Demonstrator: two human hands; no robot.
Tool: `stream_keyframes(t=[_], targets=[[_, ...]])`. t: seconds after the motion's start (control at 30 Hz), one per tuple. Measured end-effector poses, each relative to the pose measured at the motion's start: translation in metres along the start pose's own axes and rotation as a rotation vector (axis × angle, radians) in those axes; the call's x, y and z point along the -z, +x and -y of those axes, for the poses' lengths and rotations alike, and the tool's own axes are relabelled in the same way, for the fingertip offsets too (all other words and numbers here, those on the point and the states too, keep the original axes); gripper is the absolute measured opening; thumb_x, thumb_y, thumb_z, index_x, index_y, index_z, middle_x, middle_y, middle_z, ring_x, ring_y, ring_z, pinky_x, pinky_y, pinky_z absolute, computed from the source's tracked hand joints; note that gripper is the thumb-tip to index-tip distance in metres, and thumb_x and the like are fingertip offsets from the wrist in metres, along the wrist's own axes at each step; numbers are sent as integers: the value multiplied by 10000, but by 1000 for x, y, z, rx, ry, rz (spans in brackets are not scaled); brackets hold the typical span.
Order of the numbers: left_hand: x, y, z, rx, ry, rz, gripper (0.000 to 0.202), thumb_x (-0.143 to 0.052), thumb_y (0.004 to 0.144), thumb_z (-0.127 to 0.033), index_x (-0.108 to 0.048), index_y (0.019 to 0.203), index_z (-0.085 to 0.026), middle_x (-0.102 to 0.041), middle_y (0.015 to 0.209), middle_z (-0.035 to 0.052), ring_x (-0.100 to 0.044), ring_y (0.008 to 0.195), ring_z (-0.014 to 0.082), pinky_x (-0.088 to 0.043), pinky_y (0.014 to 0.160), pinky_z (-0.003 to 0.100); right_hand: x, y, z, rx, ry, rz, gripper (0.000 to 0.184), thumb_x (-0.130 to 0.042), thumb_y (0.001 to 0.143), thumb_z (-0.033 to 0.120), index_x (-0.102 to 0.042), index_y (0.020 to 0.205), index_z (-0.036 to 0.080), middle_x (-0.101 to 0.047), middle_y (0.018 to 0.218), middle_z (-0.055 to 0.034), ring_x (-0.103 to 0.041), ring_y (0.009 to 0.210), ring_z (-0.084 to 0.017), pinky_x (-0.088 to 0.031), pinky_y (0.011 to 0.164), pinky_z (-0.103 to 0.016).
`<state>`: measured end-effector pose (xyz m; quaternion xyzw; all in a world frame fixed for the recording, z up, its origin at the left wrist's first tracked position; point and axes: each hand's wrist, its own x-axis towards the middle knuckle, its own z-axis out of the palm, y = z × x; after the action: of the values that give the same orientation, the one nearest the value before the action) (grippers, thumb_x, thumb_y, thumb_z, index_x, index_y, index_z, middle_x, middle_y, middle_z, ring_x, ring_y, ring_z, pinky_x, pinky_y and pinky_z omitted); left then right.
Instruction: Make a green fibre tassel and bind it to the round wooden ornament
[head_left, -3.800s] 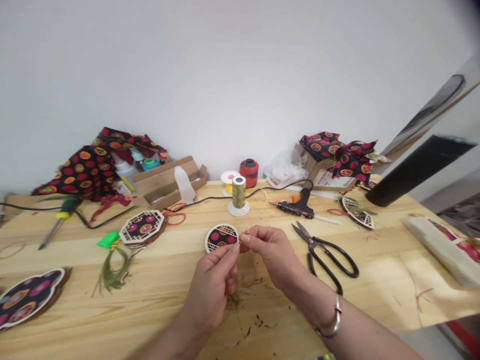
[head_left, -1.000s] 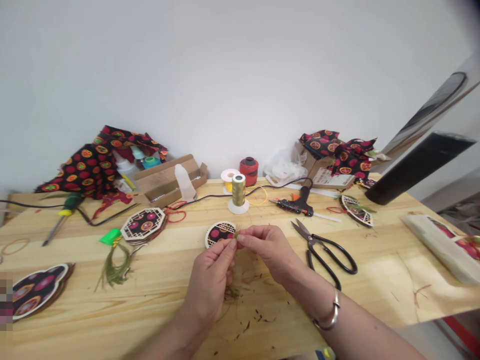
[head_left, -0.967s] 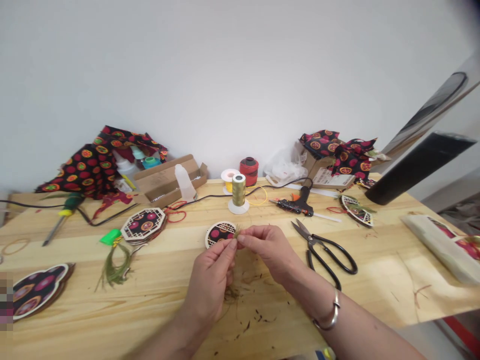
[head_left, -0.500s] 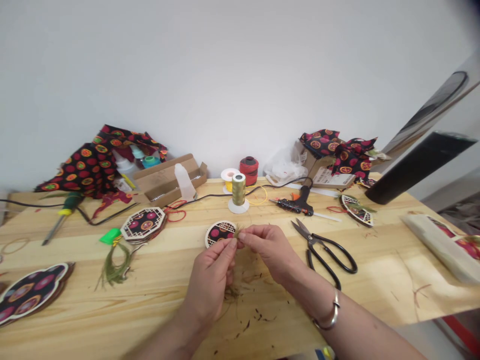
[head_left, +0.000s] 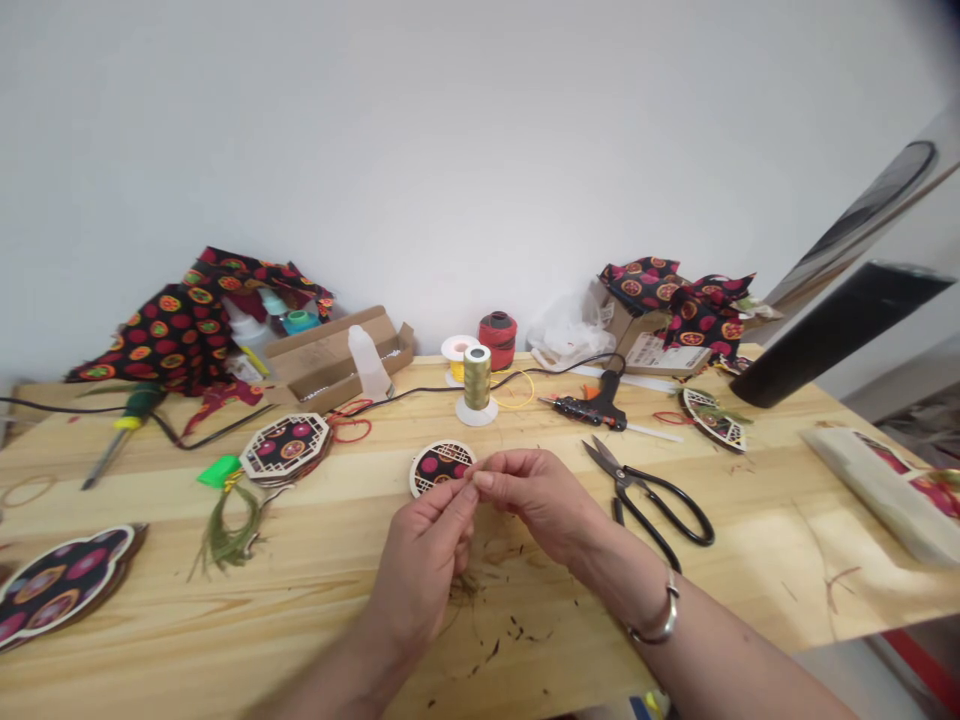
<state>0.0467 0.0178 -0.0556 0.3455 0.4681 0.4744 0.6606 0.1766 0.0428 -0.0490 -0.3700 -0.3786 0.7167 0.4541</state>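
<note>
My left hand (head_left: 431, 545) is closed, its thumb and forefinger pinched on a small olive-green thread tassel (head_left: 466, 586), whose loose ends show below the hand. My right hand (head_left: 529, 495) meets it fingertip to fingertip, pinching at the tassel's upper end; fingers cover that spot. Just behind the fingertips lies a round ornament (head_left: 439, 466) with a pale lattice rim and dark patterned fabric. To the right of my hands, black-handled scissors (head_left: 651, 492) rest with blades slightly apart. A green-gold thread spool (head_left: 477, 380) stands upright beyond the round ornament.
An octagonal ornament (head_left: 286, 447) with a green tassel (head_left: 231, 525) lies left, near a screwdriver (head_left: 112, 452). Behind are an open cardboard box (head_left: 330, 365), a red thread spool (head_left: 498, 340) and a glue gun (head_left: 592, 405). A black roll (head_left: 836, 335) leans at right. Dark scraps dot the table.
My right fingertips have closed over the tassel's upper tuft, which showed between the hands before and is now covered. The things on the table have stayed put.
</note>
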Motion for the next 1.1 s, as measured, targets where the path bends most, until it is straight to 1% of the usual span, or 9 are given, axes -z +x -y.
stream_keyframes(t=[0.23,0.4,0.47,0.6,0.77,0.87,0.97,1.03,1.1], targets=[[1,-1,1,-10,44,47,229,-604,786,-366,-610,721,-147,-319,495,-90,-224,429,44,-168,402,172,-5,-1,4,24,-4,-62,242,-744,617,250,-553,539,124,-529,536,38,-440,529,-72,-333,573,-222],[-1,-4,-1,24,-7,112,217,-580,807,-341,-589,705,-149,-332,507,-84,-216,440,45,-171,409,164,-8,-1,8,64,-58,-21,292,-692,673,298,-509,510,140,-523,503,34,-447,494,-76,-336,544,-224],[-2,-4,-2,44,-42,143,205,-569,817,-327,-586,716,-150,-350,519,-80,-211,440,43,-175,408,160,-8,-1,8,83,-86,-12,300,-669,696,310,-500,509,147,-516,496,35,-447,483,-77,-341,539,-226],[-5,-4,-5,126,-118,187,197,-561,821,-325,-584,741,-147,-364,528,-72,-205,450,48,-161,401,150,-7,-2,8,108,-137,-49,302,-661,701,311,-492,509,152,-487,481,45,-436,465,-71,-340,518,-219],[-8,-7,-11,186,-152,194,193,-581,805,-314,-580,712,-145,-378,525,-64,-203,445,48,-174,390,143,-8,-4,10,109,-131,-33,290,-652,713,322,-489,533,163,-493,472,48,-455,462,-81,-356,502,-217],[-8,-11,-14,179,-150,216,180,-580,808,-294,-577,705,-146,-383,535,-62,-220,450,48,-207,401,146,-10,-6,13,151,-151,-49,261,-658,704,293,-501,544,159,-514,480,45,-455,480,-83,-364,526,-219],[-7,-15,-16,133,-101,240,170,-562,820,-276,-572,700,-155,-403,566,-52,-250,465,58,-253,419,164,-11,-9,19,201,-192,-103,244,-677,675,270,-511,543,151,-502,518,50,-419,505,-73,-348,550,-219],[-5,-17,-17,79,-8,253,184,-541,833,-285,-571,696,-166,-416,595,-43,-312,495,75,-310,458,190,-11,-12,24,230,-221,-131,229,-678,669,266,-520,550,151,-481,543,53,-395,528,-74,-332,561,-222],[-2,-19,-18,11,142,260,214,-513,850,-318,-576,697,-182,-451,647,-28,-386,555,97,-363,535,223,-10,-15,30,270,-244,-128,218,-665,681,266,-521,559,157,-470,558,52,-390,549,-83,-326,573,-230]])
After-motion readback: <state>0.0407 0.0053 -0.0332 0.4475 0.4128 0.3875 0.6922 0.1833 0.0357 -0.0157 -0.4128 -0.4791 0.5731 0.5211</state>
